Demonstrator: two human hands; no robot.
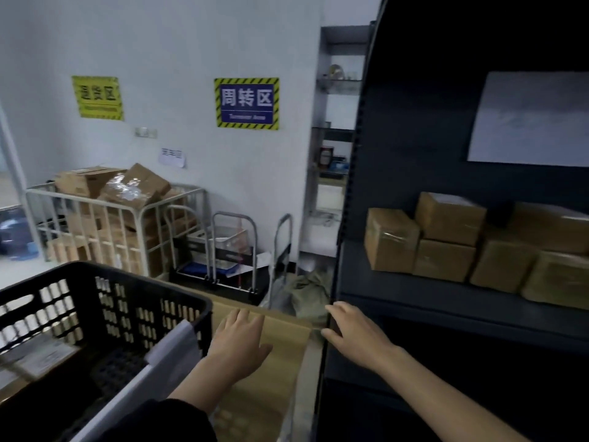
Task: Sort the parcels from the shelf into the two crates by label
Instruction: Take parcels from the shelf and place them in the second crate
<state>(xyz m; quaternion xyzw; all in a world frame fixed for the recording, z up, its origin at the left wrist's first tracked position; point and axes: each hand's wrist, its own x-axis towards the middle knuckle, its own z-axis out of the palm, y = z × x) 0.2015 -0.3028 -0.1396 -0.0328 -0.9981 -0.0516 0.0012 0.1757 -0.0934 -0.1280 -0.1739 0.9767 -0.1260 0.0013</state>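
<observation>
The parcels (446, 237) sit stacked on the dark shelf (398, 291), from near its left end rightwards. The right hand (353, 333) hangs by the shelf's front post (340, 250), fingers loosely straight and a little apart, holding nothing; I cannot tell whether they touch the post. The leftmost parcel (390, 239) lies up and to the right of those fingers, so this hand is plainly the nearer. The left hand (239, 339) rests flat, fingers close together, on a brown cardboard surface (280, 362) just beside the black crate (143, 282).
</observation>
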